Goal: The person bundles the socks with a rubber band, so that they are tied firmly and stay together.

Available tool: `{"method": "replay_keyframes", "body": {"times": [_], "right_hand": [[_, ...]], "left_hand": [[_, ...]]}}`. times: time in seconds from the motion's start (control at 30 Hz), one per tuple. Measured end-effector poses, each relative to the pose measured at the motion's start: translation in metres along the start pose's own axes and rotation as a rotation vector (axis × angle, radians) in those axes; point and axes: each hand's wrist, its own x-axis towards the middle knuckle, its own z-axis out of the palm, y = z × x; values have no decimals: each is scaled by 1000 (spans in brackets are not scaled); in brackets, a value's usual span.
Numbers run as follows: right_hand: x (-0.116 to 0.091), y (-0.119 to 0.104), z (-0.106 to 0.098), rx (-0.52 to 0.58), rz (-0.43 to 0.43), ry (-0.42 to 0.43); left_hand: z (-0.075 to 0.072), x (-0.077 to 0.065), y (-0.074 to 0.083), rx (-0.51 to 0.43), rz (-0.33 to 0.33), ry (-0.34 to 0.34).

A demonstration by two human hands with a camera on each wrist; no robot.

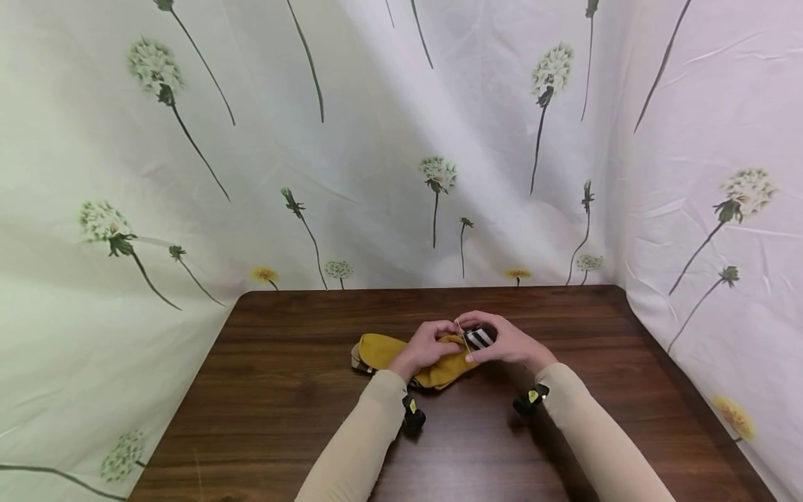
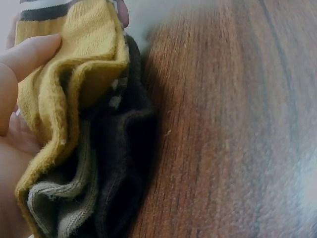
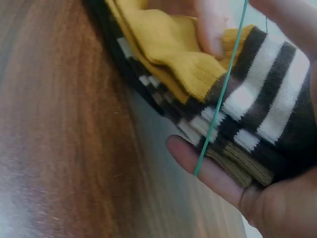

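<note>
A stack of socks (image 1: 381, 350), yellow on top with beige and dark ones below, lies across the far middle of the table. My left hand (image 1: 429, 345) grips it around the middle, its thumb (image 2: 32, 55) lying on the yellow sock (image 2: 94, 37). A thin green rubber band (image 3: 221, 101) is stretched between the thumb and fingers of my right hand (image 1: 513, 344). That band crosses in front of the black-and-white striped cuffs (image 3: 265, 74), which sit inside the curve of the right hand. In the right wrist view a left fingertip presses the yellow sock near the cuffs.
The dark brown wooden table (image 1: 282, 418) reaches back to a white cloth backdrop (image 1: 376, 209) printed with dandelions. Black wrist cameras are strapped on the left wrist (image 1: 412, 417) and the right wrist (image 1: 530, 400).
</note>
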Motion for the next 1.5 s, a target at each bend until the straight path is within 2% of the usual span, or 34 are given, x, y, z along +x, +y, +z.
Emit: {"method": "replay_keyframes", "body": {"times": [0.13, 0.3, 0.63, 1.07, 1.3, 1.5], "right_hand": [[2, 2, 5, -12, -21, 32], [2, 4, 12, -13, -1, 83], [3, 4, 15, -42, 67, 122], [-11, 15, 16, 82, 171, 241], [-21, 23, 27, 283, 322, 218], [-29, 22, 26, 262, 343, 289]], "left_hand": [[0, -1, 0, -17, 2, 15], [-1, -1, 0, -45, 1, 25], [0, -2, 1, -69, -65, 56], [1, 1, 2, -80, -61, 78], [0, 1, -1, -91, -91, 93], [1, 1, -2, -39, -91, 104]]}}
